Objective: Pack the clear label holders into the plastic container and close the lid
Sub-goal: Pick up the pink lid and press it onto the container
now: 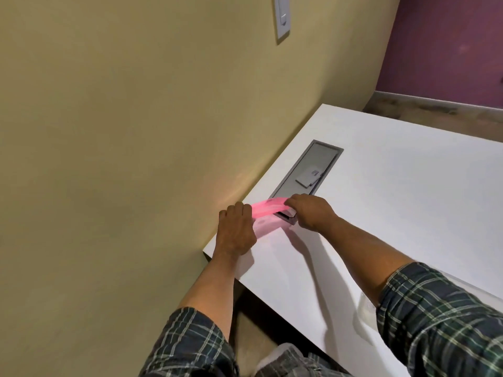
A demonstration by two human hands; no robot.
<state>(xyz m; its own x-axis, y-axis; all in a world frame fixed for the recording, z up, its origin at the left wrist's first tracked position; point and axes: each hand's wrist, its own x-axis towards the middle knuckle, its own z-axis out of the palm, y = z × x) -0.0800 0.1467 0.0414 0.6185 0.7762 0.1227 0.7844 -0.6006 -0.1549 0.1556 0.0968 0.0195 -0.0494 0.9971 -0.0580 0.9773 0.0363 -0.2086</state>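
A translucent pink plastic container [268,208] is near the table's left corner, blurred, spanning the gap between my two hands. I cannot tell its lid from its body. My left hand [236,232] grips its left end with curled fingers. My right hand [310,210] grips its right end, over the near end of a grey recessed tray [292,170] in the tabletop. A small pale object [289,214] shows under my right fingers. No clear label holders can be made out. A clear plastic shape [363,318] lies at the table's near edge, partly hidden by my right sleeve.
The white table [394,213] stands against a beige wall [136,131], its left corner just beside my left hand. A white card [309,177] lies in the grey tray. A light switch [282,17] is on the wall above. The purple wall and floor are at far right.
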